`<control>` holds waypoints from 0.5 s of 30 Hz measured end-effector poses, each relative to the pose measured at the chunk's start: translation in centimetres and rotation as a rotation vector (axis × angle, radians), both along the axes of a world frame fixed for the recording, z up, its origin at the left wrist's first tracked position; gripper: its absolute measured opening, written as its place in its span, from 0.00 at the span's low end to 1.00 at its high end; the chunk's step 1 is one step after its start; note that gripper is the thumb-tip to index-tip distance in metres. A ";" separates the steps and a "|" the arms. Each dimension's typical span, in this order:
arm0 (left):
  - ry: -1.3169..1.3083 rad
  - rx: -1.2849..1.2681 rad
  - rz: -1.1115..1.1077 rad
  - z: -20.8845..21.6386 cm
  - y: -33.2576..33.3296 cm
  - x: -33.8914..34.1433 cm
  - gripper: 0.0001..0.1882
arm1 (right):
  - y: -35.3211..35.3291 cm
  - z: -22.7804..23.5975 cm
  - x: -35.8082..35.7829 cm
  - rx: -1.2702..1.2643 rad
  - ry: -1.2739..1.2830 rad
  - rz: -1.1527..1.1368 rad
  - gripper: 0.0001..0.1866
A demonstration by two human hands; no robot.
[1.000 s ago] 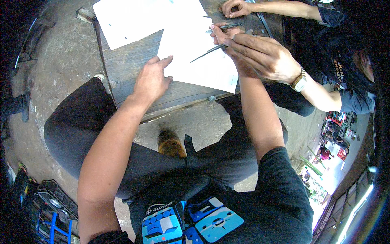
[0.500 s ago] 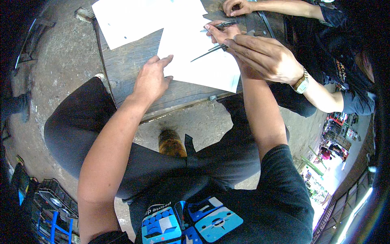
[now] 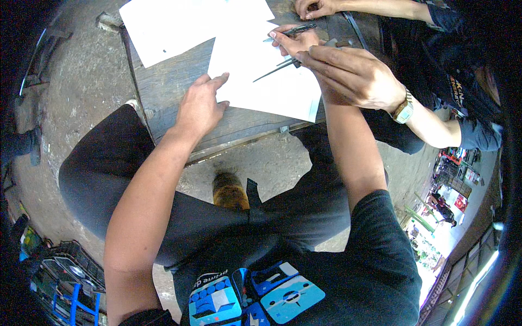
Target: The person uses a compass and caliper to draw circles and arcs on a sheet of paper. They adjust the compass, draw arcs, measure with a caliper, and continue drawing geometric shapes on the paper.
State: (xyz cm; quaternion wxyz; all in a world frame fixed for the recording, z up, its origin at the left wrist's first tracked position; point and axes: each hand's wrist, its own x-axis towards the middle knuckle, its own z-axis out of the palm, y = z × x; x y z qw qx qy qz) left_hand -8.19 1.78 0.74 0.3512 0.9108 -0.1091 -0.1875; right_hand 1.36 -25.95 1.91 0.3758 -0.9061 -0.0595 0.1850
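Observation:
A sheet of white paper (image 3: 244, 70) lies on a wooden table in front of me. My left hand (image 3: 200, 106) rests at its left edge, thumb and index finger spread apart over the paper. A black pen (image 3: 298, 30) is held in my right hand (image 3: 304, 41) above the paper's upper right part, its tip pointing left. Another person's hand (image 3: 361, 73), with a watch on the wrist, reaches over my right wrist and partly hides it. From under that hand a thin dark pointed tool (image 3: 272, 72) sticks out over the paper; its kind I cannot make out.
A second white sheet (image 3: 174, 27) lies at the table's far left. The other person's second hand (image 3: 318, 7) rests on the wooden table (image 3: 163, 87) at the far right. Below the near edge stands a rusty yellowish cylinder (image 3: 228, 193). Dark crates (image 3: 70, 266) stand at lower left.
The view has shifted very slightly. My hands and the other person's hands keep nearly the same places and holds. A distant figure at the right has changed position.

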 end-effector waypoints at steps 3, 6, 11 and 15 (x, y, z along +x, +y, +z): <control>0.088 0.055 -0.041 0.6 0.1 0.4 0.32 | -1.2 0.0 -0.9 0.030 -0.019 -0.043 0.19; 0.104 0.048 -0.051 1.0 0.1 0.6 0.33 | -3.2 0.6 -3.2 0.231 -0.127 -0.100 0.19; 0.072 0.069 -0.051 0.9 -0.1 0.5 0.33 | -5.1 1.8 -8.5 0.343 -0.212 -0.201 0.23; 0.068 0.047 -0.051 0.3 0.0 0.4 0.33 | -5.7 4.2 -13.4 0.920 0.154 -1.279 0.20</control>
